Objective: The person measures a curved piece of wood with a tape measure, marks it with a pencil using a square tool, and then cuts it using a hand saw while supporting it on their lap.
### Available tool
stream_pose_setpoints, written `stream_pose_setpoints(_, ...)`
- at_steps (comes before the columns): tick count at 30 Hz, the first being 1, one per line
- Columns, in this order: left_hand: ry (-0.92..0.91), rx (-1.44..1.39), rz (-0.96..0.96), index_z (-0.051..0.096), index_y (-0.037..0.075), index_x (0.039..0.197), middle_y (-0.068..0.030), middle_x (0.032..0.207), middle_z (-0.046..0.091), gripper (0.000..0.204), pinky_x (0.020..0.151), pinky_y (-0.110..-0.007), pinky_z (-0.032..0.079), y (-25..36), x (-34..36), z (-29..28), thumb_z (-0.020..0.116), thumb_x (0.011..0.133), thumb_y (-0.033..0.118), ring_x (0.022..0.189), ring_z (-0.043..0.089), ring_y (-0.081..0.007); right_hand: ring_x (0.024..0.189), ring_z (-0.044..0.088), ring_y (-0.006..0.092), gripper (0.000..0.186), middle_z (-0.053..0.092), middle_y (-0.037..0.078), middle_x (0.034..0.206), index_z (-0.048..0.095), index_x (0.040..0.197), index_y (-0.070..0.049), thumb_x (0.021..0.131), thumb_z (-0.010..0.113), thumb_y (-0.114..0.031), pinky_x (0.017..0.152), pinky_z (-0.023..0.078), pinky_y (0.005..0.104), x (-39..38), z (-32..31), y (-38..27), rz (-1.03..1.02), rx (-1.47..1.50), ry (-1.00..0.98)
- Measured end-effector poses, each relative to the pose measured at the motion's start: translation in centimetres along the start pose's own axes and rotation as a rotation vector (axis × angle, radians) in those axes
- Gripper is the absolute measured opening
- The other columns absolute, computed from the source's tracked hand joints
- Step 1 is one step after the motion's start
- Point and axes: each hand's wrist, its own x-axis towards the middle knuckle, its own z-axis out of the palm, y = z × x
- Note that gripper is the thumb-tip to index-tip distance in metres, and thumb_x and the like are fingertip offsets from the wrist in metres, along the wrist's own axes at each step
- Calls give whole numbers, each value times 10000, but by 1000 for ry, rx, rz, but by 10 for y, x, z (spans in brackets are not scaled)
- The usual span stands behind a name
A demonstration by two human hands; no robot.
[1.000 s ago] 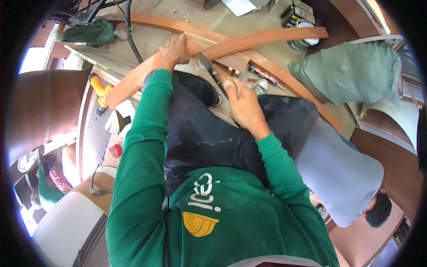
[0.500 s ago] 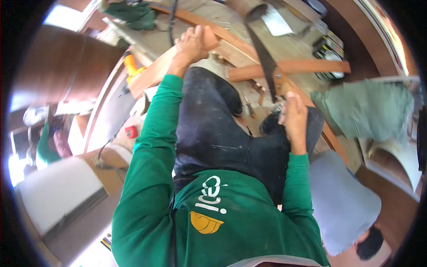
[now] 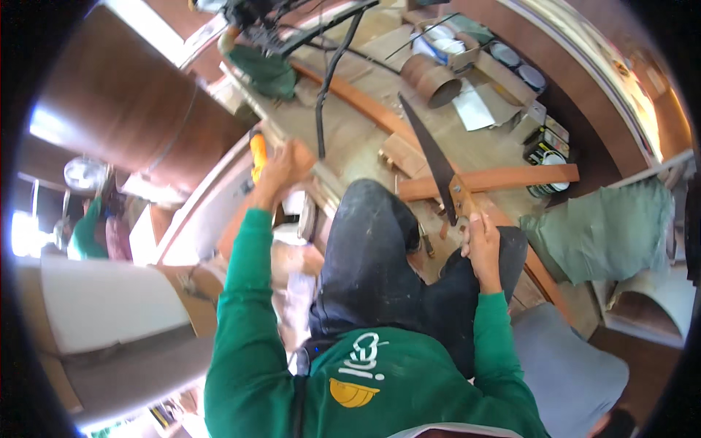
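My right hand (image 3: 483, 252) is closed round the wooden handle of a handsaw (image 3: 436, 162), over my right knee. The dark blade slants up and away to the left, its upper end over the floor. My left hand (image 3: 277, 175), out to the left, is closed on a reddish wooden board (image 3: 303, 162); its wrist and fingers cover much of the board. A yellow-orange power tool (image 3: 258, 152) shows just beyond the left hand, partly hidden. Beyond the saw's handle, a reddish timber piece (image 3: 496, 177) lies crosswise.
A long timber (image 3: 350, 95) runs behind the saw. A brown cylinder (image 3: 431, 80) and paint cans (image 3: 549, 168) stand at the far right. Green cloth (image 3: 602, 226) hangs at the right. A black metal stand (image 3: 328, 80) rises at the top. A big brown curved panel (image 3: 139, 102) fills the left.
My left hand has swung the board to the left and nearer, off my left thigh. The saw stays in my right hand. The view has shifted, bringing the black stand into sight.
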Motion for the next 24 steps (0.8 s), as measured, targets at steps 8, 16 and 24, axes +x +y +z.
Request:
stream_pose_setpoints(8, 76, 116, 29, 513, 211, 1526, -197, 1371, 528, 776, 1029, -606, 531, -6, -6, 29, 842, 857, 429, 1281, 562, -445, 511, 487, 66, 326, 505, -24, 723, 628, 1219, -36, 1139, 554, -343, 444, 409, 233, -16, 9, -11, -55, 79, 222)
stream_pose_setpoints(16, 153, 104, 130, 754, 79, 1142, -177, 1261, 590, 267, 943, -567, 567, -1, -14, 48, 635, 1043, 296, 1150, 601, -423, 517, 501, 100, 247, 516, -2, 754, 565, 1167, -93, 1143, 550, -338, 468, 448, 265, -46, 56, -69, -109, 377, 291)
stream_pose_setpoints(24, 144, 263, 3, 776, 20, 1027, -139, 1270, 615, 365, 902, -583, 557, 12, 8, 69, 639, 1035, 358, 1167, 607, -387, 506, 493, 109, 200, 510, 0, 740, 551, 1105, -110, 1142, 547, -306, 469, 445, 272, -16, 58, -40, -89, 520, 224)
